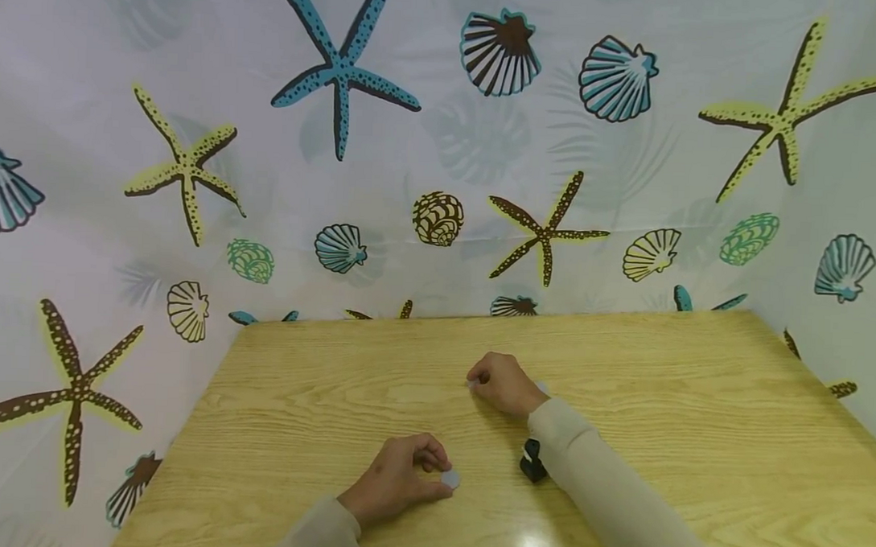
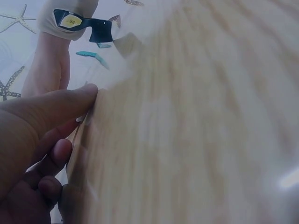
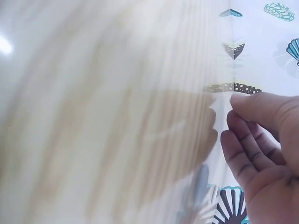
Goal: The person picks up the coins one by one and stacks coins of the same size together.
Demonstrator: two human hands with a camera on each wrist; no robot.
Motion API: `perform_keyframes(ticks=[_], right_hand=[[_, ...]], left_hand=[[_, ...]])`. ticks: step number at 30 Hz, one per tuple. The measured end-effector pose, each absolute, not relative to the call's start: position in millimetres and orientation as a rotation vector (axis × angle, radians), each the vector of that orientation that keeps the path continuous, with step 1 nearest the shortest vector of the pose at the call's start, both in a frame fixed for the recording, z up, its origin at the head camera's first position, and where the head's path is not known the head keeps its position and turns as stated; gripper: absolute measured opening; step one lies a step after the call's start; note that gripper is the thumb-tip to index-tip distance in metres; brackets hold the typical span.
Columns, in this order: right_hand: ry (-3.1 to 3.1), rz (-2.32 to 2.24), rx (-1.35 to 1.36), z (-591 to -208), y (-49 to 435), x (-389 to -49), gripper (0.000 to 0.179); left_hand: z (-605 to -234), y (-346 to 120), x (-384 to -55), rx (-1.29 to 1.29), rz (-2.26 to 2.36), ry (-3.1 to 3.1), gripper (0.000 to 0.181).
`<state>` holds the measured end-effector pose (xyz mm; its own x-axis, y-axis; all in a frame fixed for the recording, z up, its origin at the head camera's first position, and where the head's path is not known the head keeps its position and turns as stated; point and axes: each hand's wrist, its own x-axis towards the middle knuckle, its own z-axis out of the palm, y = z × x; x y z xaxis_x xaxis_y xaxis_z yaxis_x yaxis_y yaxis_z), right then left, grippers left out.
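My left hand [image 1: 398,480] is low over the wooden table in the head view. Its thumb and a fingertip pinch a small pale round disc [image 1: 450,478]. In the left wrist view the thumb [image 2: 70,105] and curled fingers show, with only a bit of white between them. Farther back, my right hand [image 1: 505,384] reaches to the table with a small pale piece [image 1: 473,383] at its fingertips. In the right wrist view that right hand [image 3: 264,144] has its thumb and fingertips close together, and the piece cannot be made out. Another pale disc [image 1: 542,387] lies just beyond the right wrist.
The wooden table [image 1: 318,390] fills the lower part of the head view. A black wrist device [image 1: 533,460] sits by the right sleeve. Behind and beside the table hangs a white cloth [image 1: 383,191] printed with starfish and shells.
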<state>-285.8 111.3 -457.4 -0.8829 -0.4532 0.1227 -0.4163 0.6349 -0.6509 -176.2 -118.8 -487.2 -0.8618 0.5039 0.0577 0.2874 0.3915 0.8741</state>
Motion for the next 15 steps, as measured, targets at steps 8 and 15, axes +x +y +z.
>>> perform_keyframes(ticks=[8,15], right_hand=[[2.773,-1.119,-0.822,-455,123,-281,0.018],[2.744,-1.201,-0.832,-450,130,-272,0.020]], left_hand=[[-488,-118,-177,0.708,1.462,2.438,0.030],[-486,-117,-175,0.694,1.456,2.441,0.031]])
